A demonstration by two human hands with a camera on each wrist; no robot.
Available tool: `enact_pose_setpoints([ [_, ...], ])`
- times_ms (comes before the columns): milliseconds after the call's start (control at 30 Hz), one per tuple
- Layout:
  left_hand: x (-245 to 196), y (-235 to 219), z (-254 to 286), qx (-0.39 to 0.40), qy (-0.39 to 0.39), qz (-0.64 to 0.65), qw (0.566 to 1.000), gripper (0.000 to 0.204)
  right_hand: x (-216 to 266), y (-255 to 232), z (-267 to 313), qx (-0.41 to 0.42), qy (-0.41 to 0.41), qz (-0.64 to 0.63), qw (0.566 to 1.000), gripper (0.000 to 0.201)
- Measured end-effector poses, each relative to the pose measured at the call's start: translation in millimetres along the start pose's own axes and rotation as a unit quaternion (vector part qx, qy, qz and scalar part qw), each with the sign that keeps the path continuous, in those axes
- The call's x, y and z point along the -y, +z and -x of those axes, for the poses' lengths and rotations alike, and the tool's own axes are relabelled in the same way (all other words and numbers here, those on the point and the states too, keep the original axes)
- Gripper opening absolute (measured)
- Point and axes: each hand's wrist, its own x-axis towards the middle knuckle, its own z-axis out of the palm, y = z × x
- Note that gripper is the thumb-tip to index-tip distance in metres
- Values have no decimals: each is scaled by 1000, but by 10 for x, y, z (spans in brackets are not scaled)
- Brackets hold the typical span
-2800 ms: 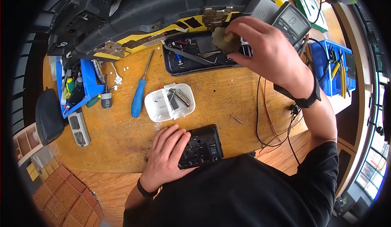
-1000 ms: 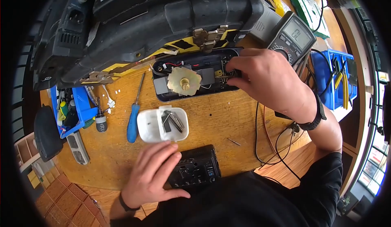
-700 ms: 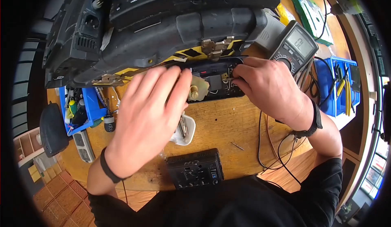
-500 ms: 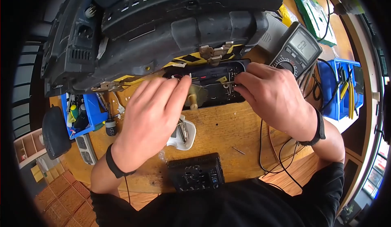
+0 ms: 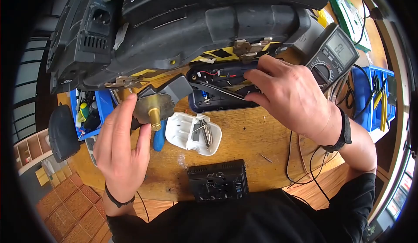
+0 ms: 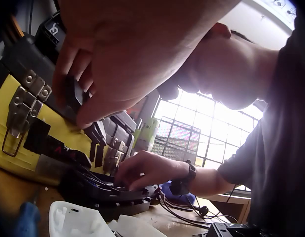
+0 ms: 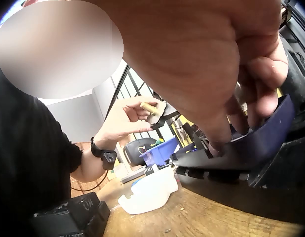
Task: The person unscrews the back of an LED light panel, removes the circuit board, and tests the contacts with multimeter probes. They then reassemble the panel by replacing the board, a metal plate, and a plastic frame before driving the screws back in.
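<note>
In the head view my left hand (image 5: 119, 149) holds up a toothed, brass-coloured plate (image 5: 163, 102) left of the dark tray, thumb and fingers on its edge. A brass stud (image 5: 155, 119) sticks out of the plate, and dark grey blocks (image 5: 177, 87) sit behind it. My right hand (image 5: 291, 92) reaches into the right part of the dark blue tray (image 5: 204, 108), its fingers curled down behind the tray wall in the right wrist view; I cannot tell whether they pinch something. Dark tweezers (image 5: 217, 89) lie across the tray, up to the right fingertips, beside small parts and wires.
A white two-part box (image 5: 176, 129) with metal bits stands in front of the tray, with a blue-handled screwdriver (image 5: 159, 138) beside it. A black device (image 5: 217, 181) lies at the near edge. The big black case (image 5: 183, 38) stands behind; a multimeter (image 5: 333, 58) is right.
My left hand has left the black device, reached to the tray and lifted the brass plate out to the left, baring the tweezers. The right hand laid that plate down earlier and stays at the tray.
</note>
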Motion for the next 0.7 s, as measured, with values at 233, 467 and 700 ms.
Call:
enact_pose_setpoints([
  [233, 42, -19, 96, 13, -1, 3, 1000, 64, 84, 14, -100, -17, -11, -34, 999, 26],
  [467, 18, 59, 64, 1, -8, 17, 1000, 57, 131, 147, -130, -5, -34, -14, 999, 21],
  [700, 60, 89, 101, -16, 23, 29, 999, 58, 60, 149, -94, -16, -22, 26, 999, 7],
])
